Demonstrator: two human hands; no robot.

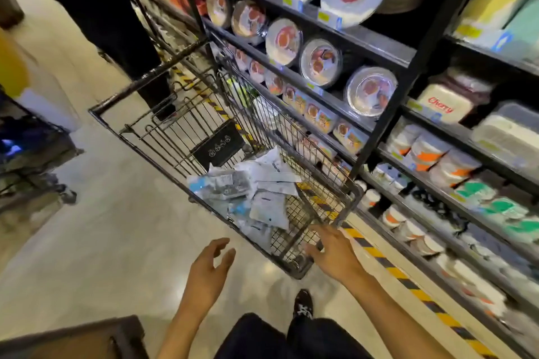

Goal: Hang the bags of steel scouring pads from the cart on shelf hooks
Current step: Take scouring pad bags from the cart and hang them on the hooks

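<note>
A black wire shopping cart [163, 143] stands in the aisle beside the shelving. Several flat plastic bags of scouring pads [250, 189] lie piled in its near end, some white-labelled, some showing grey pads. My right hand [332, 251] reaches over the cart's near corner with fingers spread, at or just above the wire rim, holding nothing. My left hand [211, 262] hovers left of the cart with fingers loosely curved and empty. No shelf hooks are visible in this blurred view.
Black shelving [388, 49] on the right holds packs of disposable plates, bowls and foam containers. A yellow-black floor stripe [408, 280] runs along its base. Another dark trolley [35, 154] stands at left, and a brown box [73, 341] lies at bottom left. My shoe [303, 303] is below the cart.
</note>
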